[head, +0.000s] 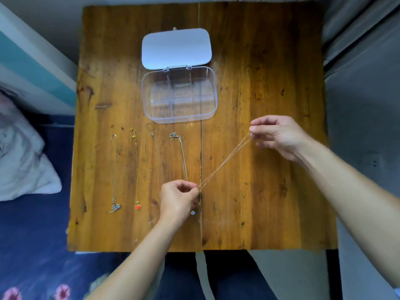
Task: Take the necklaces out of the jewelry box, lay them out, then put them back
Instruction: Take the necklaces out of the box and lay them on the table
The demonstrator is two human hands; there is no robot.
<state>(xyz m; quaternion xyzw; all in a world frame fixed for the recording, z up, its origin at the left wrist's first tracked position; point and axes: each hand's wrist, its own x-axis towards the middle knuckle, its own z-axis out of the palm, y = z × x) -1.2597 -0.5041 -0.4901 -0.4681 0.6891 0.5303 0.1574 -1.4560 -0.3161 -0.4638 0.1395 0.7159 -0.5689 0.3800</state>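
A clear plastic jewelry box (pixel 213 92) stands open on the wooden table (pixel 259 191), its white lid (pixel 176 48) laid flat behind it; its compartments look empty. Several necklaces lie in a row in front of it: a silver one (pixel 114 169), a gold one with a red pendant (pixel 137 169), a thin pale one (pixel 157 152) and a silver one (pixel 183 152). A thin gold chain (pixel 225 162) is stretched taut between my hands. My left hand (pixel 178 200) pinches its near end and my right hand (pixel 279 136) pinches its far end.
A white pillow (pixel 21 161) lies on dark blue floral bedding (pixel 32 245) to the left of the table. Grey fabric (pixel 363 105) runs along the right side. The table's front edge is close to my body.
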